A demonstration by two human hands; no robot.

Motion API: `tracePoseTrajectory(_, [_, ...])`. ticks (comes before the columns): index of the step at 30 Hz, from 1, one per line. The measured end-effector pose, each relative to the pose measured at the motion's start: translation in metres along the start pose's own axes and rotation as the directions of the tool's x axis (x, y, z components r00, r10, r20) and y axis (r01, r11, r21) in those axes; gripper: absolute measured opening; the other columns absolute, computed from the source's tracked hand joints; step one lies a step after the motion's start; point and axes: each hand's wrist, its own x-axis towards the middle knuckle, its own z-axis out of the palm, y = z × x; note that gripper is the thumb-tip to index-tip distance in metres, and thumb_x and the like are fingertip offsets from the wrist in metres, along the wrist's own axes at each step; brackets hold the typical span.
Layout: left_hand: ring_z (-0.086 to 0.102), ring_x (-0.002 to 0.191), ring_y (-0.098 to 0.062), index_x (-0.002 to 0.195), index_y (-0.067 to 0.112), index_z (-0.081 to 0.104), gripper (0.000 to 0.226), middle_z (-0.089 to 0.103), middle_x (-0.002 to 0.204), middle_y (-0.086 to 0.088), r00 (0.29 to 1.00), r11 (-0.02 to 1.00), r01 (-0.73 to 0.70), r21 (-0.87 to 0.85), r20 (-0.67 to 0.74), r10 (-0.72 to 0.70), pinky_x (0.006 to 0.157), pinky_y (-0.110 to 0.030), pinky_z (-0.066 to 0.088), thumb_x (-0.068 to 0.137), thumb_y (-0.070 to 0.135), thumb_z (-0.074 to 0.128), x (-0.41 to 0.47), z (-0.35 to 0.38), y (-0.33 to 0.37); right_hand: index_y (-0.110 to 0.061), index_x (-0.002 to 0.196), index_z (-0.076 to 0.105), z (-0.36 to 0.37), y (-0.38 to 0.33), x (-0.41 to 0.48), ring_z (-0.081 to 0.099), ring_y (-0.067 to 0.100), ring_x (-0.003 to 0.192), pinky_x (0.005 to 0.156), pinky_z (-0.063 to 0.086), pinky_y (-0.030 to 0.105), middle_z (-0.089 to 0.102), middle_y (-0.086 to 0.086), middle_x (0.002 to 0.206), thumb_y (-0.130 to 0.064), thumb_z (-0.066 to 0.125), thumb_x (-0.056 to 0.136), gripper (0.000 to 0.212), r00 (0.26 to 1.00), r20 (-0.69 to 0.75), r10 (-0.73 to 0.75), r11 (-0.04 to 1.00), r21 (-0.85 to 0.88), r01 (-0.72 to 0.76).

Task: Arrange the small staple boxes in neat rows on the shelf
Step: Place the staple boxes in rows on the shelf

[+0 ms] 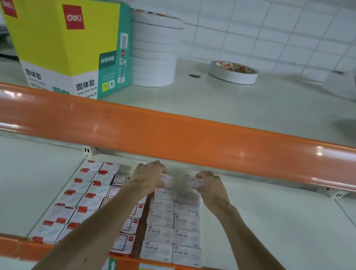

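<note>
- Staple boxes (160,219): two white columns on the lower shelf (273,228), running from near edge to far.
- Left hand (150,175) and right hand (212,186): fingers curled, each gripping one box at the far end, likely to extend both columns evenly.

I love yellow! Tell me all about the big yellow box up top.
The yellow box looks like cardboard, with red logo squares, a white base with printed characters and a teal side picturing a glue stick. It stands upright at the left of the upper shelf, near the front edge, beside a stack of white tape rolls.
</note>
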Motion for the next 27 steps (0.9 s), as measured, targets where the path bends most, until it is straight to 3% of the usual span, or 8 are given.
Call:
tracePoseTrajectory(6, [0.057,0.115,-0.020,0.130,0.025,0.056,0.047,0.058,0.133,-0.002,0.999,0.995,0.038,-0.088,0.039,-0.035,0.105,-0.036,0.039,0.087,0.037,0.068,0.007,0.004,0.000,-0.014,0.128,0.057,0.007,0.000,0.014,0.052,0.017,0.104,0.086,0.047,0.030,0.057,0.000,0.118,-0.002,0.054,0.093,0.037,0.993,0.112,0.032,0.998,0.057,-0.039])
tracePoseTrajectory(9, [0.059,0.112,-0.020,0.130,0.021,0.056,0.046,0.059,0.132,-0.001,0.998,0.989,0.041,-0.143,0.052,-0.034,0.093,-0.026,0.044,0.089,0.039,0.065,0.008,0.008,0.002,-0.017,0.139,0.050,0.003,-0.003,0.021,0.040,0.013,0.094,0.076,0.036,0.017,0.042,-0.006,0.111,-0.007,0.046,0.097,0.044,0.973,0.226,0.041,0.999,0.016,-0.046])
tracePoseTrajectory(11, [0.058,0.113,-0.021,0.132,0.019,0.053,0.039,0.058,0.133,-0.002,0.999,0.992,0.027,-0.125,0.041,-0.022,0.084,-0.024,0.042,0.095,0.031,0.058,0.009,0.012,0.002,-0.019,0.141,0.049,-0.001,-0.007,0.021,0.048,0.014,0.087,0.064,0.036,0.015,0.051,-0.003,0.116,-0.007,0.039,0.100,0.044,0.949,0.304,0.088,0.996,-0.007,-0.090])
tracePoseTrajectory(13, [0.058,0.113,-0.021,0.132,0.019,0.052,0.036,0.058,0.132,-0.004,0.999,0.992,0.025,-0.120,0.034,-0.021,0.084,-0.023,0.042,0.096,0.025,0.057,0.009,0.014,0.001,-0.015,0.140,0.048,-0.004,-0.013,0.021,0.059,0.022,0.102,0.074,0.045,0.026,0.056,0.004,0.132,-0.007,0.034,0.102,0.041,0.928,0.355,0.110,0.993,-0.075,-0.089])
tracePoseTrajectory(16, [0.055,0.120,-0.019,0.128,0.022,0.057,0.037,0.059,0.132,0.001,0.997,0.986,0.001,-0.168,0.075,0.012,0.103,-0.036,0.043,0.093,0.034,0.061,0.009,0.014,0.000,-0.012,0.135,0.053,-0.007,-0.016,0.017,0.056,0.029,0.121,0.098,0.047,0.037,0.055,0.006,0.135,-0.002,0.034,0.099,0.042,0.927,0.348,0.138,0.989,-0.102,-0.109])
tracePoseTrajectory(19, [0.053,0.123,-0.017,0.125,0.029,0.059,0.029,0.060,0.130,0.004,0.994,0.987,-0.012,-0.162,0.106,0.030,0.107,-0.049,0.037,0.096,0.033,0.057,0.009,0.012,-0.005,-0.016,0.133,0.054,-0.003,-0.014,0.014,0.053,0.029,0.124,0.095,0.047,0.035,0.052,0.006,0.136,0.007,0.034,0.090,0.053,0.948,0.293,0.125,0.982,0.101,-0.161])
tracePoseTrajectory(23, [0.047,0.123,-0.021,0.127,0.034,0.056,0.031,0.051,0.134,0.002,0.989,0.992,-0.023,-0.120,0.140,0.040,0.102,-0.049,0.036,0.097,0.024,0.052,0.009,0.011,-0.010,-0.016,0.132,0.054,0.001,-0.009,0.008,0.048,0.022,0.123,0.083,0.041,0.024,0.049,0.005,0.139,0.011,0.035,0.084,0.059,0.964,0.251,0.092,0.977,0.162,-0.136])
tracePoseTrajectory(27, [0.045,0.126,-0.023,0.135,0.033,0.051,0.043,0.046,0.139,-0.001,0.990,0.997,-0.035,-0.070,0.134,0.044,0.103,-0.049,0.034,0.098,0.011,0.046,0.003,0.012,-0.007,-0.011,0.142,0.042,0.003,-0.012,0.001,0.046,0.024,0.128,0.093,0.044,0.027,0.043,0.008,0.145,0.014,0.037,0.086,0.062,0.975,0.187,0.120,0.968,0.197,-0.157])
